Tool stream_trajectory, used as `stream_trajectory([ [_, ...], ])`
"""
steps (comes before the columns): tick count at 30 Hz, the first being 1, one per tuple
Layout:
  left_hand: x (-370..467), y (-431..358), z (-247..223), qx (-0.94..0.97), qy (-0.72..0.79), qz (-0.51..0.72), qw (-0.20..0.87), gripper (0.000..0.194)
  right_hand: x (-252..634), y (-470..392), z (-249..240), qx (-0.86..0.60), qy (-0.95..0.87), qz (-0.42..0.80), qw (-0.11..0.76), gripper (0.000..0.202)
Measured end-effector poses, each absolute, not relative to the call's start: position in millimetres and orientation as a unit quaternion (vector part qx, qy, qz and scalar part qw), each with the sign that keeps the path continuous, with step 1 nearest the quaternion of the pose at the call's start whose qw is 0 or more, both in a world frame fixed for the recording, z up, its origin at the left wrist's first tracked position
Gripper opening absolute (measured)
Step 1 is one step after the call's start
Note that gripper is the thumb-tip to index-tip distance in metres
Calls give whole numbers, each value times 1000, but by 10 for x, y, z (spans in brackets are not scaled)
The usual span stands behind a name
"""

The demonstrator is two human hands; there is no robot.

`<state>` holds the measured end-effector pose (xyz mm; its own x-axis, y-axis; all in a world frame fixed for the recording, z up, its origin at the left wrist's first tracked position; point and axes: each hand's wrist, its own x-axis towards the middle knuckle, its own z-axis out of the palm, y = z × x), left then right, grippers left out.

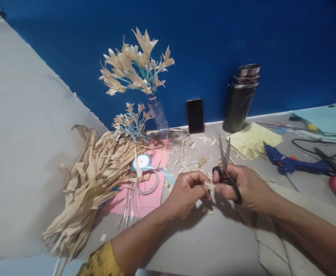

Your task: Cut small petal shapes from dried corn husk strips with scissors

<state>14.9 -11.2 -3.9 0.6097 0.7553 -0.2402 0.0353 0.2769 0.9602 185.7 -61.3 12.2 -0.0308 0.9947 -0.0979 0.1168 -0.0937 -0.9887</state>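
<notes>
The left hand (189,191) pinches a thin, pale, flat strip (209,186). The right hand (245,188) meets the strip's other end and grips shiny metal scissors (226,166) with black loops, the pointy blades up and spread apart. Crinkly dry scraps (203,161) lie beyond. Left sits a big heap of long, wrinkly, papery leaves (99,184).

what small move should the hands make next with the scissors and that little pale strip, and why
Probably swing the scissors down toward the pale strip, keeping fingertips clear: the left hand pinches the strip, while the right hand holds the scissors with their parted blades pointing away from it.
</notes>
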Motion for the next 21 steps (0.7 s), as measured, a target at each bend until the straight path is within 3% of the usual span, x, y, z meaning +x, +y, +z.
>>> stream_trajectory([
  [3,129,-95,-85,615,389,246,640,2,1853,-599,98,-552,-526,485,428,12],
  [6,86,-25,-121,663,430,254,558,8,1882,-583,72,-561,-508,492,430,14],
  [9,46,49,-99,633,428,255,592,14,1926,-572,66,-557,-491,503,442,17],
  [13,40,60,-24,586,353,251,685,39,1951,-566,81,-552,-503,498,442,16],
  [17,89,-18,16,575,344,255,697,15,1933,-568,70,-556,-522,498,413,14],
  [21,129,-83,-14,686,342,266,585,4,1901,-574,-4,-548,-553,509,367,12],
])
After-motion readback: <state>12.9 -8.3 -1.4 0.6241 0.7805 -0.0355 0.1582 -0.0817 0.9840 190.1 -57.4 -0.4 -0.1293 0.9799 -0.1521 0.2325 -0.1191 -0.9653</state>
